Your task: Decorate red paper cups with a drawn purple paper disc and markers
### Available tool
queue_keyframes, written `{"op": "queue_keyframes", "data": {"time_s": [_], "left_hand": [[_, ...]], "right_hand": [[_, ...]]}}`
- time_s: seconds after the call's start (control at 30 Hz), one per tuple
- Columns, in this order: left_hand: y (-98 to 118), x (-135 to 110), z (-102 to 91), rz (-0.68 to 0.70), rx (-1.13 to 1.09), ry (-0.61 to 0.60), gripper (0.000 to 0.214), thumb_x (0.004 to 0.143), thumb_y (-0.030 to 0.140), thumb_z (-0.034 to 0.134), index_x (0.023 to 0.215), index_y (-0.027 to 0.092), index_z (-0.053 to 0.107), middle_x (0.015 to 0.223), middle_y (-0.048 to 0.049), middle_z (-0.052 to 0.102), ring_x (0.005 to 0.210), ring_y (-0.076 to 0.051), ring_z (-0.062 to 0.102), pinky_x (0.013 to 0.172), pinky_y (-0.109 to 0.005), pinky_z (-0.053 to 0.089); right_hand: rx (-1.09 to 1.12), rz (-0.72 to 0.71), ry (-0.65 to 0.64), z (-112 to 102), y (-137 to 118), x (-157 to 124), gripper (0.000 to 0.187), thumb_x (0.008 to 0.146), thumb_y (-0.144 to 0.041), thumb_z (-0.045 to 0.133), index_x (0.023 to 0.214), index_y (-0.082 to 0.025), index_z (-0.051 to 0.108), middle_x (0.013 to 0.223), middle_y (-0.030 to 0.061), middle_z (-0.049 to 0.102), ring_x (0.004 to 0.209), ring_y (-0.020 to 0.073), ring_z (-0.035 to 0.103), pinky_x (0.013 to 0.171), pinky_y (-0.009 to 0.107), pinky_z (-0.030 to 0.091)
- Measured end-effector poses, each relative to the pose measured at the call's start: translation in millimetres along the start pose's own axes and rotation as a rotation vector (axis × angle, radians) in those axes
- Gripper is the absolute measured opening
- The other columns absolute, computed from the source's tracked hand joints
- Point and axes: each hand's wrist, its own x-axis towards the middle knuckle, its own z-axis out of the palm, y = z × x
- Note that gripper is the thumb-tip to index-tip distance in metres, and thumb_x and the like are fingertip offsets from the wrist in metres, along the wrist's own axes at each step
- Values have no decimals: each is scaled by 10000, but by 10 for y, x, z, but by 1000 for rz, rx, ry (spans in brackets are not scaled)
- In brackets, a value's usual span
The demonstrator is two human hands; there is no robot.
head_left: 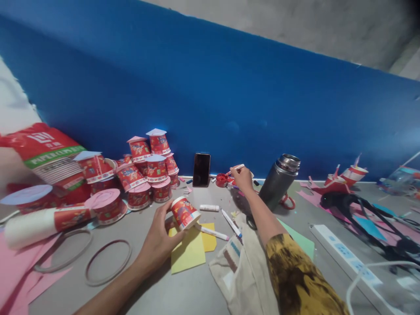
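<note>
My left hand (162,232) is closed round a red patterned paper cup (184,213), which it tilts above yellow paper sheets (187,253). Farther off, my right hand (243,178) reaches toward the blue wall, its fingers pinched on a white marker (239,167). Just left of those fingers lies a small red ring-shaped item (222,180). Between my hands are a capped white marker (209,208), a marker with a blue end (231,223) and one with a pink end (213,232). A beige cloth (252,271) lies beneath my right forearm.
Stacked red cups with paper tops (156,168) stand at left, near a red cup bag (49,153) and two rings (108,262). A phone (201,170) leans on the wall. Right are a dark flask (277,183), a power strip (348,258) and black straps (370,218).
</note>
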Motion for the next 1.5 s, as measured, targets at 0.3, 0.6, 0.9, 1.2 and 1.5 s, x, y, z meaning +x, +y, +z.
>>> {"op": "queue_keyframes", "data": {"time_s": [0.3, 0.6, 0.9, 1.2, 1.5], "left_hand": [[146, 20, -1, -186, -38, -21, 841, 729, 432, 835, 1470, 271, 470, 1516, -154, 528, 1367, -381, 611, 1067, -542, 595], [191, 31, -15, -262, -74, -56, 882, 696, 437, 827, 1478, 241, 471, 1511, -168, 536, 1267, -367, 681, 1044, -544, 600], [126, 12, -17, -263, -81, -76, 909, 701, 424, 835, 1506, 244, 453, 1529, -186, 540, 1267, -366, 680, 1037, -553, 601], [147, 13, -13, -281, -58, -84, 918, 706, 437, 827, 1512, 235, 440, 1546, -187, 521, 1284, -377, 672, 1048, -560, 591], [125, 21, -16, -271, -58, -82, 933, 695, 433, 818, 1523, 237, 434, 1555, -195, 513, 1303, -385, 663, 1049, -567, 593]], "right_hand": [[-192, -57, -6, 160, 228, -59, 227, 935, -385, 613, 946, -206, 753, 871, 89, 792, 843, 268, 721, 763, 327, 483], [-161, -149, -37, 253, 394, -65, 215, 894, -378, 611, 950, -230, 756, 848, 46, 772, 785, 249, 683, 750, 338, 470], [-91, -174, -14, 220, 370, -78, 336, 935, -484, 551, 952, -210, 745, 813, 56, 762, 761, 245, 675, 716, 328, 456], [-121, -145, 4, 222, 447, -65, 286, 913, -435, 538, 956, -215, 716, 823, 68, 752, 787, 259, 672, 754, 349, 467], [-108, -183, -26, 255, 474, -70, 261, 910, -416, 540, 923, -218, 710, 803, 65, 742, 778, 270, 676, 760, 362, 479]]}}
